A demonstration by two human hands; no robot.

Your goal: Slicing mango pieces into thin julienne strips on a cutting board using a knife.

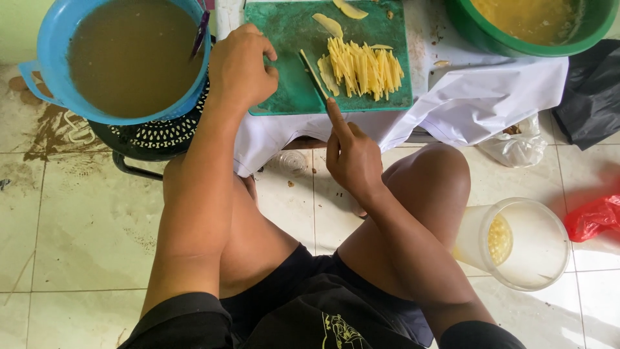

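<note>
A green cutting board (287, 39) lies on a white-clothed low table. On it sits a pile of thin yellow potato sticks (363, 66), with two loose slices further back. My right hand (352, 155) grips a knife (314, 74) by the handle, index finger stretched along it, with the blade resting on the board just left of the sticks. My left hand (240, 64) rests in a loose fist on the board's left edge, holding nothing I can see.
A blue tub (45, 45) of murky brown water stands at the left on a black stool. A green basin (516, 42) of yellow liquid sits at the top right. On the tiled floor lie a clear plastic jar (523, 242), a red bag (591, 216) and a black bag (594, 90).
</note>
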